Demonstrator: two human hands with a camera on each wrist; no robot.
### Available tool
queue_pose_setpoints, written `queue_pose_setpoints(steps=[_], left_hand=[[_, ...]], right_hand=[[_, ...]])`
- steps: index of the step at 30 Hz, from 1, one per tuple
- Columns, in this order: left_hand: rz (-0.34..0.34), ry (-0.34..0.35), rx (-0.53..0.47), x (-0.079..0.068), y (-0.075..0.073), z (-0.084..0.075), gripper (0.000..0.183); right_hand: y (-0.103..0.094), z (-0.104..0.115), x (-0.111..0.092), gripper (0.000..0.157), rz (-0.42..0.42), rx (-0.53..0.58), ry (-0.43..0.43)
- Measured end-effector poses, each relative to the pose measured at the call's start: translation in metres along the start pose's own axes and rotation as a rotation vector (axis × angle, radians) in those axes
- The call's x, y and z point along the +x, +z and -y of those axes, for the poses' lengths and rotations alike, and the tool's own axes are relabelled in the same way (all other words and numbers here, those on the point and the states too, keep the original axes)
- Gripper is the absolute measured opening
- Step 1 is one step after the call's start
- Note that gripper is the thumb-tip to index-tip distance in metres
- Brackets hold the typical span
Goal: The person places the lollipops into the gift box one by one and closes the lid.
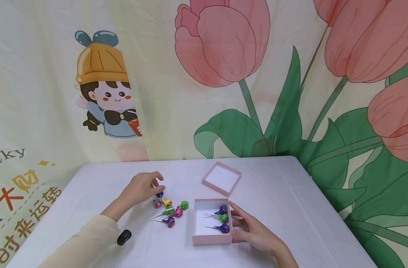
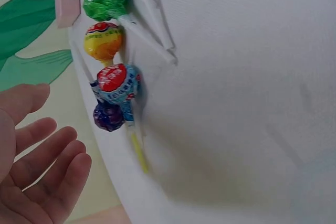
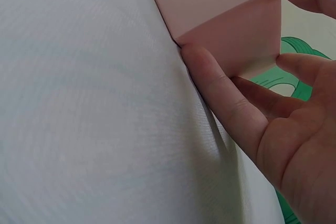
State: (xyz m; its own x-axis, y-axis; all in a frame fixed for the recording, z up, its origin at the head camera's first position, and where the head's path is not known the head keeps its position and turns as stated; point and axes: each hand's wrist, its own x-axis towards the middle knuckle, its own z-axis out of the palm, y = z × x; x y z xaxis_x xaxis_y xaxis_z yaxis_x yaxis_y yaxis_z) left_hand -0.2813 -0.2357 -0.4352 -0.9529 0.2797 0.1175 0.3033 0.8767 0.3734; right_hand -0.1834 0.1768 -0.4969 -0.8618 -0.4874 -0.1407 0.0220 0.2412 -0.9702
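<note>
My left hand (image 1: 144, 189) hovers at the far end of a loose group of wrapped lollipops on the table. Its fingers (image 2: 50, 174) are loosely bent and hold nothing. Closest to it are a dark purple lollipop (image 1: 160, 194) and a red-and-blue one (image 2: 116, 82), with a yellow one (image 1: 168, 203) beside them. A green lollipop (image 1: 184, 204), a pink one (image 1: 178, 212) and others lie nearer the box. My right hand (image 1: 254, 229) touches the right wall of the open pink box (image 1: 212, 239) with its fingertips. Inside are two purple lollipops (image 1: 224, 228) and a green one (image 1: 222, 218).
The pink box lid (image 1: 221, 178) lies inner side up behind the box. A small black object (image 1: 124, 237) sits by the left sleeve. A white cloth covers the table (image 1: 274, 186), and a printed curtain (image 1: 163, 111) hangs behind it.
</note>
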Motion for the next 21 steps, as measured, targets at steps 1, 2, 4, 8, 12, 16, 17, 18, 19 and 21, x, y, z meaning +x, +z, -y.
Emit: queue_pose_setpoints(steps=[1,2,4,8,12,16,17,18,19,21], left_hand=[[0.01,-0.01,0.0,0.001,0.002,0.001,0.034],[0.02,-0.017,0.001,0.001,0.003,0.001,0.035],[0.04,-0.031,0.001,0.002,0.006,0.003,0.038],[0.068,-0.05,0.008,0.004,0.011,0.007,0.04],[0.086,-0.052,0.014,0.005,0.015,0.01,0.04],[0.092,-0.037,0.028,0.006,0.017,0.011,0.038],[0.093,-0.034,0.033,0.006,0.017,0.011,0.037],[0.095,-0.027,0.037,0.006,0.017,0.01,0.037],[0.096,-0.018,0.042,0.006,0.017,0.011,0.037],[0.099,-0.013,0.045,0.006,0.016,0.01,0.036]], right_hand=[[0.0,0.0,0.0,0.086,-0.001,0.001,0.003],[0.0,0.0,0.0,0.086,-0.001,0.002,0.005],[0.0,0.0,0.0,0.086,0.001,0.003,0.006],[-0.001,-0.001,0.0,0.085,0.008,0.004,0.001],[-0.001,-0.001,0.0,0.086,0.013,0.005,-0.01],[-0.001,0.0,0.0,0.085,0.015,0.007,-0.016],[-0.001,0.0,0.0,0.085,0.016,0.007,-0.018],[-0.001,0.0,0.0,0.085,0.016,0.006,-0.019],[-0.001,0.0,-0.001,0.085,0.017,0.005,-0.02],[0.0,0.001,-0.001,0.085,0.017,0.003,-0.02]])
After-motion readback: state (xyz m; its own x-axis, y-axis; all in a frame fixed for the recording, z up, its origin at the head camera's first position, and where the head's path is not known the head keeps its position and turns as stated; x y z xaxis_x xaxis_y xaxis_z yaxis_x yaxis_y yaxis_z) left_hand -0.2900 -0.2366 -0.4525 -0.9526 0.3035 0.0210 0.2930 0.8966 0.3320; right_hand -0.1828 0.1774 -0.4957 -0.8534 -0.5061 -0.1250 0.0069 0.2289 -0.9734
